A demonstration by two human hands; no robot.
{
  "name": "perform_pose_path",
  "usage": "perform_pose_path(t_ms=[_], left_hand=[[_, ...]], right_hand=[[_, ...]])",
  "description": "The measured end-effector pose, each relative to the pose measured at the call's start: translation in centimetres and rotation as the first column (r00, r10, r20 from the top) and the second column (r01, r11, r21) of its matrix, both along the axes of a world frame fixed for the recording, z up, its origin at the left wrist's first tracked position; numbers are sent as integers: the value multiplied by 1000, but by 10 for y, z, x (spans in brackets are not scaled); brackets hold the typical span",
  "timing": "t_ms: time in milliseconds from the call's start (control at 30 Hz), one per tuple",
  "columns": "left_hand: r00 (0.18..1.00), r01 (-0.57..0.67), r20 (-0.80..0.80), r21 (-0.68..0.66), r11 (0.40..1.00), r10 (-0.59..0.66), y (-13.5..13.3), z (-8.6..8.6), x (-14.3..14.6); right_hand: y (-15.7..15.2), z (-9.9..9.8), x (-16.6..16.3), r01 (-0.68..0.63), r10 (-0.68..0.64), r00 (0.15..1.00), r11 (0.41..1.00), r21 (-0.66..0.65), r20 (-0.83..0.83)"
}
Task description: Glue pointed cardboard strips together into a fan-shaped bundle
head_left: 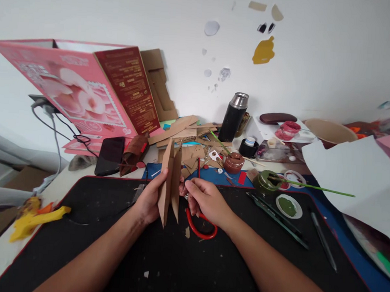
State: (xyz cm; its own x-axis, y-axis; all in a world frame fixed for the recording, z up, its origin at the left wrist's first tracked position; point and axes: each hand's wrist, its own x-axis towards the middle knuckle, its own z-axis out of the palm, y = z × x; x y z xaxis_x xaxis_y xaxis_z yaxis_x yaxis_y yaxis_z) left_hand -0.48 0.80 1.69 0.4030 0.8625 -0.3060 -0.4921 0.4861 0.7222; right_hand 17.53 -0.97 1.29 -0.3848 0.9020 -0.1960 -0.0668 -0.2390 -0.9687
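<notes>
My left hand (149, 199) is closed around pointed brown cardboard pieces (169, 184), holding them upright above the black mat (111, 246). My right hand (205, 200) is closed just to their right, fingertips touching the cardboard edge. A thin red pencil-like stick (199, 167) rises behind those fingers; I cannot tell whether the hand holds it. Red-handled scissors (200, 227) lie on the mat under my right hand.
A yellow glue gun (34, 219) lies at the left edge. Cardboard scraps (182, 134), a black flask (233, 117), a brown pot (233, 163), a green paint dish (288, 206) and a ruler (278, 220) crowd the back and right. A pink box (74, 87) leans on the wall.
</notes>
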Motion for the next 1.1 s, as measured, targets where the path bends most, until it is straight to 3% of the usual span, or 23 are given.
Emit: perform_pose_path(t_ms=[100,300,533,767,1100], left_hand=[[1000,8,-2,-8,1000,-8,1,1,0],[997,-21,-68,109,994,29,0,2,2],[996,35,-77,14,999,-34,0,2,-1],[994,46,-108,101,994,-35,-3,7,3],[992,45,-124,38,998,-40,-4,4,2]], right_hand=[[0,0,-1,-6,5,1000,1000,10,5],[-2,1,-2,-1,0,1000,999,35,13],[-1,5,-2,-12,11,999,999,30,35],[-4,6,-2,-18,15,998,999,44,64],[-4,5,-2,-5,2,998,999,50,61]])
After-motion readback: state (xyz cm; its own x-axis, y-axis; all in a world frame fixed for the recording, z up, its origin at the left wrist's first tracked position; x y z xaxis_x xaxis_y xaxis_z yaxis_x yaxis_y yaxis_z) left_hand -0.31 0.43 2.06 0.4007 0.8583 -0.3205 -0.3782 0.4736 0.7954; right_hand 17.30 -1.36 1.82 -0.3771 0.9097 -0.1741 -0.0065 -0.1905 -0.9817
